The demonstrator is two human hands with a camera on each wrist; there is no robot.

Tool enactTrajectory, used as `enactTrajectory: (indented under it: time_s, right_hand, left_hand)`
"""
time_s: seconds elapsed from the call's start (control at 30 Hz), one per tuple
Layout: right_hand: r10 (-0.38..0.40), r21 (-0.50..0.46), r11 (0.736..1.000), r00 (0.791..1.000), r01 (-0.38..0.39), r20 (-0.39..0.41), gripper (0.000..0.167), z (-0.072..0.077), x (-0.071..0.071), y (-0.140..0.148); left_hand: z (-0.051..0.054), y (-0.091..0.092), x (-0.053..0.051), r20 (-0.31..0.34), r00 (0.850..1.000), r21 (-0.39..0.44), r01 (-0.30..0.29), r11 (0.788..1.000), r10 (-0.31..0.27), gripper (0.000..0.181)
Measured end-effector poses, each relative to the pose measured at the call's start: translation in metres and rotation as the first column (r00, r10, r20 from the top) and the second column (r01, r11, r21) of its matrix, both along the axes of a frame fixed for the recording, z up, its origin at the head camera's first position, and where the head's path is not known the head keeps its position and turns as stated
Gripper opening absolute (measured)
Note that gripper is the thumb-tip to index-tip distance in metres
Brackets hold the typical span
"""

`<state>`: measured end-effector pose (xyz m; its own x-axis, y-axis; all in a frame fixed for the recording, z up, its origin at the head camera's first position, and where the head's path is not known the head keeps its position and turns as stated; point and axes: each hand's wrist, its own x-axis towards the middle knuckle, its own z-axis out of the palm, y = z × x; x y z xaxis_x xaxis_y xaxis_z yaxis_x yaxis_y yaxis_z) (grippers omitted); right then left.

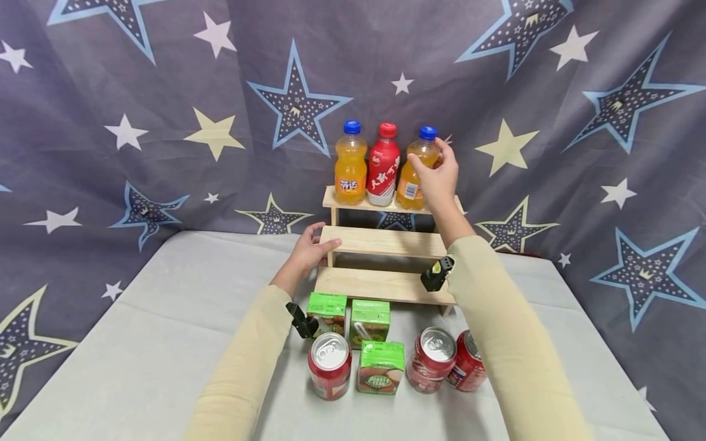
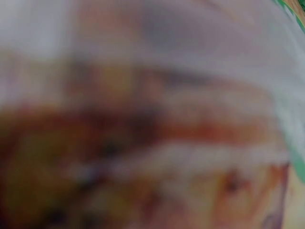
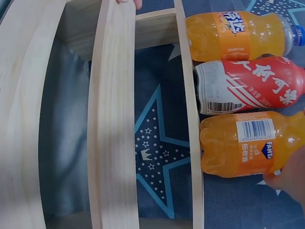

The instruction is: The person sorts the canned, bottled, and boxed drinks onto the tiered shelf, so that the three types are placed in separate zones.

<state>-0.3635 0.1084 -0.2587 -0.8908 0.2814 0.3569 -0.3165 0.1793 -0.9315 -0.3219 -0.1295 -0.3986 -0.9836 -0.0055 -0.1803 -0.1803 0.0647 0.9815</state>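
My right hand (image 1: 441, 177) holds the upper part of an orange soda bottle (image 1: 410, 187) with a blue cap, thumb on one side and fingers on the other. This bottle stands upright at the right of the top step of a three-step wooden rack (image 1: 386, 241). Left of it are a red-and-white bottle (image 1: 383, 168) and another orange soda bottle (image 1: 350, 165). In the right wrist view, the held bottle's barcode label (image 3: 256, 130) shows. My left hand (image 1: 307, 250) grips the left end of the rack's middle step, its thumb on top. The left wrist view is too blurred to show the hand.
In front of the rack stand green-topped drink cartons (image 1: 380, 367) and red cans (image 1: 330, 366), (image 1: 432, 359); another can (image 1: 469, 364) is partly behind my right sleeve. A pale cloth (image 1: 138, 343) covers the table. A starry curtain (image 1: 165, 92) hangs behind the rack.
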Motion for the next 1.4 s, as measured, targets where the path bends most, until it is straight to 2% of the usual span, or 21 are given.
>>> enactTrajectory:
  time_s: [0.13, 0.6, 1.17, 1.4]
  right_hand:
    - [-0.001, 0.073, 0.997, 1.000, 0.002, -0.010, 0.059, -0.001, -0.001, -0.003]
    - [0.047, 0.189, 0.981, 0.999, -0.050, 0.018, 0.061, 0.000, -0.007, 0.004]
    - [0.074, 0.237, 0.968, 0.995, -0.086, 0.063, 0.063, 0.002, -0.004, 0.008]
    - [0.090, 0.220, 0.971, 0.996, -0.091, 0.014, 0.067, 0.000, -0.004, 0.010]
  left_hand:
    - [-0.001, 0.000, 0.000, -0.002, 1.000, -0.005, -0.005, 1.000, 0.005, 0.075]
    - [0.000, 0.000, -0.002, -0.008, 1.000, -0.006, -0.017, 1.000, 0.017, 0.074]
    - [0.000, 0.000, -0.001, -0.001, 1.000, 0.007, -0.009, 1.000, 0.009, 0.076]
    - [-0.001, 0.001, 0.000, -0.011, 1.000, 0.002, -0.015, 1.000, 0.015, 0.073]
